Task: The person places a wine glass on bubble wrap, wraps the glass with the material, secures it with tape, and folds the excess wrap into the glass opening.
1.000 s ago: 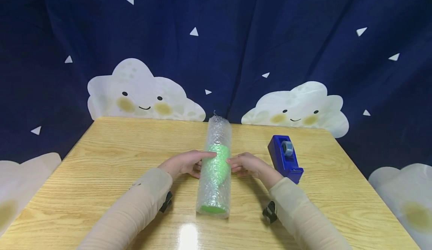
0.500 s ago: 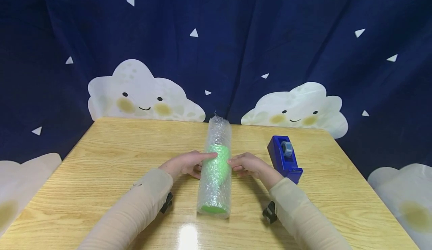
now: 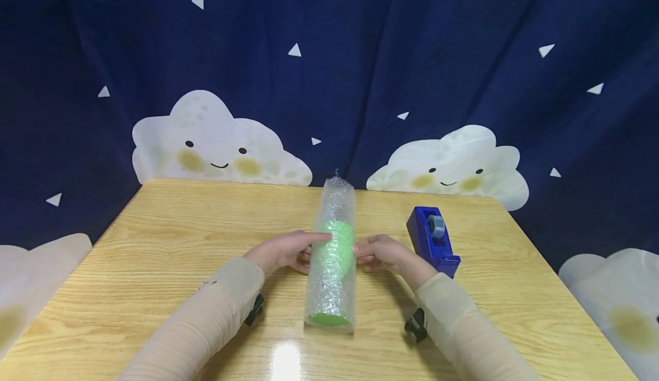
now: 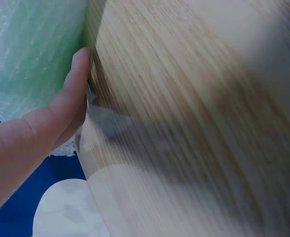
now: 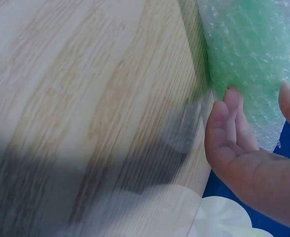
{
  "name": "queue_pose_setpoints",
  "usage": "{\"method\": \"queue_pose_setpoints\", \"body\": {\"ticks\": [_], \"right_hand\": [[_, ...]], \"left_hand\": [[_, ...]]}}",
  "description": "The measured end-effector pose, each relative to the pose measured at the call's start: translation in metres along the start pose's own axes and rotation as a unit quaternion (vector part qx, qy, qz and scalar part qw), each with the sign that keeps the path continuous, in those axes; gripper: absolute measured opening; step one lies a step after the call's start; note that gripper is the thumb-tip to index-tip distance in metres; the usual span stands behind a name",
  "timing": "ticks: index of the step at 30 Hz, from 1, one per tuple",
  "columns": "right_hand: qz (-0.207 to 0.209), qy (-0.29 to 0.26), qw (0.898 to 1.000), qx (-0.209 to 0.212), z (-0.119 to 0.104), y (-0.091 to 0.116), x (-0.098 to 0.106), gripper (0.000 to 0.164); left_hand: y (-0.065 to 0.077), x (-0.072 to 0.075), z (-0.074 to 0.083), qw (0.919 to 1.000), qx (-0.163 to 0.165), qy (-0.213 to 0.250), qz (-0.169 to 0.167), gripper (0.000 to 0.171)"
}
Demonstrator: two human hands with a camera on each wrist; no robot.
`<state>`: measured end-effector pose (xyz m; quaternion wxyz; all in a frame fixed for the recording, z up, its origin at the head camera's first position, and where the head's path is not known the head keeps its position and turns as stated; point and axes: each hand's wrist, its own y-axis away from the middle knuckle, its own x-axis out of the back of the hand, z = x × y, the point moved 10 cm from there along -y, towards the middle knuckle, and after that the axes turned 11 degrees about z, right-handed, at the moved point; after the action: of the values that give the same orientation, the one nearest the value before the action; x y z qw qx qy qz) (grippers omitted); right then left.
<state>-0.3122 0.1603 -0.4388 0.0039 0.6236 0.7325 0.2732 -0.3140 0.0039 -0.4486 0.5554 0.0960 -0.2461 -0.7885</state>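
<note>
A long cylinder of clear bubble wrap (image 3: 330, 295) lies lengthwise on the table, with something green (image 3: 344, 232) showing through it and a green round end facing me. Along its left side lies my left hand (image 3: 283, 250), one digit stretched onto the top and the other fingers low against the side. In the left wrist view these fingers are nearly straight beside the wrap. On the right side, my right hand (image 3: 383, 253) touches the wrap with fingertips. The right wrist view shows its fingers loosely bent and the thumb held apart from them.
A blue tape dispenser (image 3: 432, 241) with a roll of clear tape stands right of the cylinder, close to my right forearm. The wooden table (image 3: 180, 221) ends at a dark blue curtain (image 3: 329, 72) printed with clouds and triangles.
The bubble-wrapped cylinder has shifted slightly to the right. My right hand has moved a little right with it; my left hand stays nearly in place against its side.
</note>
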Motion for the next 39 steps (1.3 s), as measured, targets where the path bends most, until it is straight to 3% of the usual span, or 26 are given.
{"method": "queue_pose_setpoints", "body": {"ticks": [13, 23, 30, 39], "right_hand": [[0.038, 0.045, 0.998, 0.019, -0.012, 0.008, 0.001, 0.043], [0.067, 0.095, 0.993, 0.013, -0.016, 0.007, -0.005, 0.059], [0.050, 0.078, 0.996, 0.018, -0.014, 0.006, -0.006, 0.058], [0.061, 0.063, 0.996, -0.001, -0.007, 0.004, -0.001, 0.061]], "left_hand": [[0.002, 0.002, 0.001, 0.9999, -0.004, -0.010, 0.005, 0.059], [0.002, -0.001, 0.002, 0.9997, -0.015, -0.010, -0.019, 0.057], [0.001, 0.003, -0.001, 0.9995, 0.003, 0.029, -0.011, 0.063], [0.000, 0.002, 0.000, 0.9989, -0.005, 0.044, -0.018, 0.051]]}}
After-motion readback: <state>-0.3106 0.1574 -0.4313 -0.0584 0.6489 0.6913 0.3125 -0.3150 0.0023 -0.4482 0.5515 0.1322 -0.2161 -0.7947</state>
